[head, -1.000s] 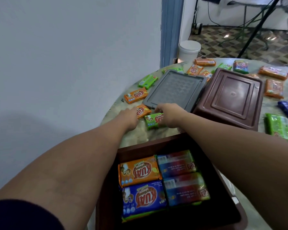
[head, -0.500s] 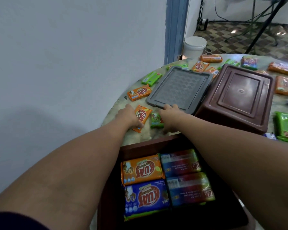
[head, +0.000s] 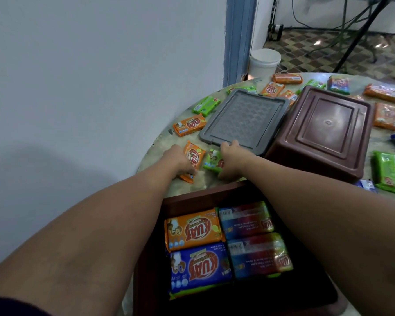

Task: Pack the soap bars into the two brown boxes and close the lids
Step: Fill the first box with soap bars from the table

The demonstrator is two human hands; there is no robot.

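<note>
An open brown box [head: 187, 198] sits at the table's near edge, holding several soap bars: an orange one [head: 193, 229], a blue one [head: 200, 269] and two blue-red ones [head: 246, 218]. Beyond it my left hand [head: 178, 159] grips an orange soap bar [head: 193, 157], tilted up off the table. My right hand [head: 232, 161] closes on a green soap bar [head: 212, 160] beside it. A second brown box [head: 326, 131] stands upside down at the right. A grey lid [head: 244, 119] lies flat behind my hands.
Loose soap bars lie across the round table [head: 160, 142]: orange [head: 188, 125] and green [head: 205, 106] at the left, more orange at the back and right, a large green one [head: 390, 172] at the right edge. A white bucket [head: 263, 60] stands on the floor by the doorway.
Both hands closed on their bars and drew slightly back toward me. The orange bar turned from lying flat to tilted on end; the green bar turned too.
</note>
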